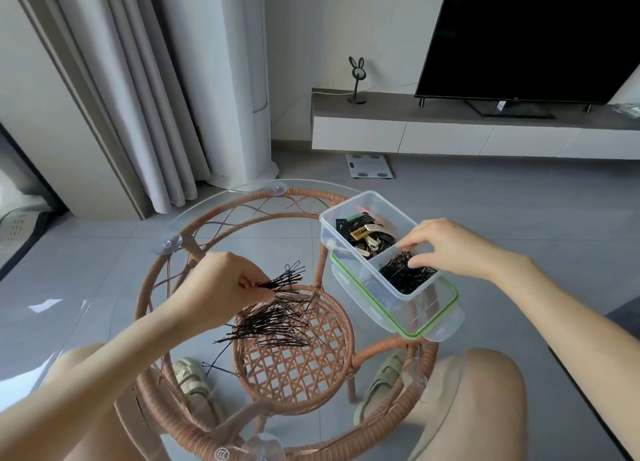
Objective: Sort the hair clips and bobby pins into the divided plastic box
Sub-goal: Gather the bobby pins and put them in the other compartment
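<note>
The left hand pinched a fanned bunch of thin black wire bobby pins between thumb and curled fingertips, held just above a loose, tangled pile of pins lying near the middle of the round glass tabletop. The right hand hung over the divided plastic box at the tabletop's right edge, fingers bent down into the near compartment; whether they had hold of any pins could not be made out.

The box was clear, rectangular and round-cornered, split crosswise by one wall. Its far compartment held flat snap-style hair clips in black, tan, cream and green, heaped together. Its near compartment held a dense mat of black sorted pins. The box sat on its own transparent lid, which had a green seal round the rim and jutted past the box toward the near right edge.

A stray pin lay apart from the pile, toward the near left edge. Beneath the glass showed the woven rattan frame, with a round open-weave cane shelf lower down, and clear suction cups between glass and frame.
</note>
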A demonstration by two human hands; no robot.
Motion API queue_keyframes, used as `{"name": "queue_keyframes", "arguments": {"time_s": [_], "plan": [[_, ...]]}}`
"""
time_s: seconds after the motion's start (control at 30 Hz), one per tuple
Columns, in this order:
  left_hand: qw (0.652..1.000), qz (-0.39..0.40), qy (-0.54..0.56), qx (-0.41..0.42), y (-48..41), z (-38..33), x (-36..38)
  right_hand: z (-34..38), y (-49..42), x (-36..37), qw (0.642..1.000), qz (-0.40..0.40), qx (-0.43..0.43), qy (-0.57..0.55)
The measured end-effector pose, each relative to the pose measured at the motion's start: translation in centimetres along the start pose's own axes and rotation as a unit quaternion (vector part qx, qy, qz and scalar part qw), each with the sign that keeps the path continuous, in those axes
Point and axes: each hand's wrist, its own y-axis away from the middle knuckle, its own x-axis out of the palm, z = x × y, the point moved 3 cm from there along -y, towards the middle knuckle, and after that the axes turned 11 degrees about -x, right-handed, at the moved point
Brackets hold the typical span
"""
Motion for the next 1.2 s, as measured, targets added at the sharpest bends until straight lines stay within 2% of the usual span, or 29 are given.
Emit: {"name": "queue_keyframes", "arguments": {"time_s": [0.17, 0.27, 0.5, 0.73, 0.83, 0.93, 1.07, 1.13, 1.2], "plan": [[0.998, 0.007, 0.034, 0.061, -1.1, -6.3, 1.4, -0.6, 2.1, -1.4, 0.994, -0.106, 0.017, -0.015], [0.994, 0.006, 0.038, 0.101, -2.5, -10.6, 3.8, -0.8, 3.4, -1.5, 0.990, -0.139, 0.030, -0.011], [0.994, 0.006, -0.053, 0.092, -6.6, -17.2, 9.9, -1.8, 5.7, -0.9, 0.987, -0.154, 0.047, 0.011], [0.984, 0.083, -0.126, 0.095, -7.8, -18.7, 12.3, -1.8, 6.4, -0.3, 0.988, -0.153, 0.028, 0.017], [0.980, 0.135, -0.113, 0.095, -8.1, -18.8, 11.8, -1.6, 6.4, -0.4, 0.986, -0.161, 0.030, 0.009], [0.984, 0.159, -0.038, 0.069, -8.6, -17.8, 10.0, -0.8, 6.2, -0.5, 0.984, -0.173, 0.020, 0.025], [0.989, 0.101, 0.073, 0.075, -7.8, -15.0, 6.2, 2.0, 6.3, -0.7, 0.970, -0.239, -0.028, 0.022], [0.992, 0.018, 0.084, 0.091, -6.7, -12.1, 3.9, 4.6, 6.5, 0.4, 0.964, -0.255, -0.057, -0.049], [0.992, -0.035, 0.069, 0.097, -5.2, -8.2, 2.7, 7.3, 6.4, 2.6, 0.959, -0.236, -0.068, -0.139]]}}
